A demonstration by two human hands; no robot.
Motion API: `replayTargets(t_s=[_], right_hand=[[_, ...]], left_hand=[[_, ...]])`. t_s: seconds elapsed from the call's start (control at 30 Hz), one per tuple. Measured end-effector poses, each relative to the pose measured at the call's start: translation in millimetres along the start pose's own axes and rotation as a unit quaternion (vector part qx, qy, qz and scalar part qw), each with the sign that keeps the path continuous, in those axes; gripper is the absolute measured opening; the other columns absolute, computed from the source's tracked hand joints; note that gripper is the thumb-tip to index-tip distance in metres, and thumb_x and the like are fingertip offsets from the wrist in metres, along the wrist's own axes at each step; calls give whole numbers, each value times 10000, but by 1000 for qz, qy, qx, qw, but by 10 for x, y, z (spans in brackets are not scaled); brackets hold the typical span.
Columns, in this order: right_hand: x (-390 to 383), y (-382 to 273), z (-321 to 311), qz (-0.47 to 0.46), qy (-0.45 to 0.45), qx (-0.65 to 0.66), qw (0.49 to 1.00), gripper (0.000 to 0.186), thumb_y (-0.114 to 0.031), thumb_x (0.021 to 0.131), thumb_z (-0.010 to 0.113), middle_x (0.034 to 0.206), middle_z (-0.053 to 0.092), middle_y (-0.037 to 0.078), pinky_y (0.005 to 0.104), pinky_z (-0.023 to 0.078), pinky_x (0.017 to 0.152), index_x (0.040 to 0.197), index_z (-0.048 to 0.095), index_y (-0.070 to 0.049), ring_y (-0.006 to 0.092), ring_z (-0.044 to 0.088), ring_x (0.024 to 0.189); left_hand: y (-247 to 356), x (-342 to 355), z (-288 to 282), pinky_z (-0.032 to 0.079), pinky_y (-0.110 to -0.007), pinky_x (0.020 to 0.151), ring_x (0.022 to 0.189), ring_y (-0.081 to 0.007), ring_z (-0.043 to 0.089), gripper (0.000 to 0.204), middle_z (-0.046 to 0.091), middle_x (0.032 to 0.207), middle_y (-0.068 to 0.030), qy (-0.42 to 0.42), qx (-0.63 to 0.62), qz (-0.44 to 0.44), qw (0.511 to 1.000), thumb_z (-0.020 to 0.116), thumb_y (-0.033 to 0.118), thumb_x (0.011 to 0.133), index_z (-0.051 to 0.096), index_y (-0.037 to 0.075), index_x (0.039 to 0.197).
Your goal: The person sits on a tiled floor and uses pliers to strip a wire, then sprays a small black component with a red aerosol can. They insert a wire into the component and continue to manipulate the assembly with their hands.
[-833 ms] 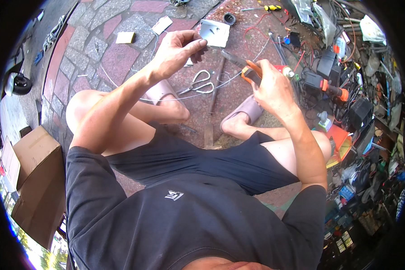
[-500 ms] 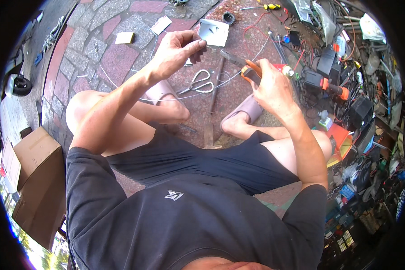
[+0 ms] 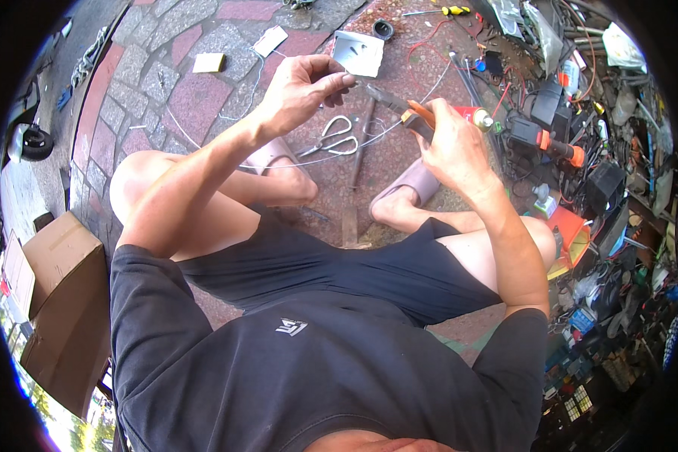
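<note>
Since the earlier frame both hands have stayed almost in place above the paved floor [image 3: 203, 113]; only a slight shift of the tool tip toward the left hand is apparent.

The right hand [image 3: 452, 147] is closed around the orange-handled steel pliers [image 3: 399, 109], gripping the handles. The long axis of the pliers runs from the right hand up and to the left, with the dark nose pointing at the left hand. Whether the nose is clamped on anything cannot be told.

The left hand [image 3: 301, 90] has its fingers [image 3: 337, 80] pinched together, thumb against fingertips, apparently on a thin grey wire [image 3: 384, 134] (the pinched end is too small to confirm). The wire trails down past the silver metal scissors [image 3: 337, 139] lying on the floor between the two pink slippers [image 3: 410, 181].

Handling judgement: the pliers are rigid and moderately heavy; hold by the coated handles, not the bare steel. The wire looks light, springy and easily kinked; take it close to the working end.

A square white plate [image 3: 358, 53] lies just beyond the left hand. A brown cardboard box [image 3: 60, 301] stands well apart on the left.
</note>
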State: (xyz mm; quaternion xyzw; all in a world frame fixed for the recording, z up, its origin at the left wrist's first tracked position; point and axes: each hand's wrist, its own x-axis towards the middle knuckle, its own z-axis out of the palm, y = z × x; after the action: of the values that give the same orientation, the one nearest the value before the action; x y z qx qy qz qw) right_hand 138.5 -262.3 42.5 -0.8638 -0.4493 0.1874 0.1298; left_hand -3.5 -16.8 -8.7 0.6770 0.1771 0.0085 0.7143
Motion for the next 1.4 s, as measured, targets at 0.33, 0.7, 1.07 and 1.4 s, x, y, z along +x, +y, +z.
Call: replayTargets(t_s=[0.33, 0.7, 1.07, 1.4], right_hand=[[28, -56, -9, 15, -35, -4, 999, 364, -169, 891, 751, 1043, 712, 243, 493, 574, 846, 1148, 571, 17, 425, 722, 967], [5, -117, 4, 39, -42, 31, 998, 319, -149, 914, 736, 1008, 711, 266, 507, 553, 843, 1152, 576, -9, 453, 703, 986], [24, -153, -15, 31, -40, 3, 999, 332, -151, 898, 745, 1000, 702, 261, 519, 554, 828, 1136, 563, -8, 459, 701, 964], [31, -106, 10, 16, -46, -18, 999, 336, -159, 897, 730, 1005, 710, 253, 504, 576, 831, 1137, 564, 7, 436, 721, 944]], left_hand=[[-62, -6, 3, 594, -284, 815, 866, -123, 707, 199, 752, 987, -72, 10, -5, 25, 1000, 741, 121, 983, 734, -17, 1126], [-6, -31, 28, 577, -275, 754, 797, -115, 684, 151, 734, 909, -62, 15, -4, 23, 1000, 712, 95, 996, 729, -23, 1089], [117, -36, 49, 538, -273, 668, 710, -98, 645, 262, 706, 824, -49, 4, 56, -5, 998, 691, 232, 1033, 721, -28, 1031], [106, -18, 24, 484, -261, 579, 624, -74, 603, 328, 663, 712, -10, -27, 85, -81, 993, 656, 306, 1058, 711, 11, 925]])
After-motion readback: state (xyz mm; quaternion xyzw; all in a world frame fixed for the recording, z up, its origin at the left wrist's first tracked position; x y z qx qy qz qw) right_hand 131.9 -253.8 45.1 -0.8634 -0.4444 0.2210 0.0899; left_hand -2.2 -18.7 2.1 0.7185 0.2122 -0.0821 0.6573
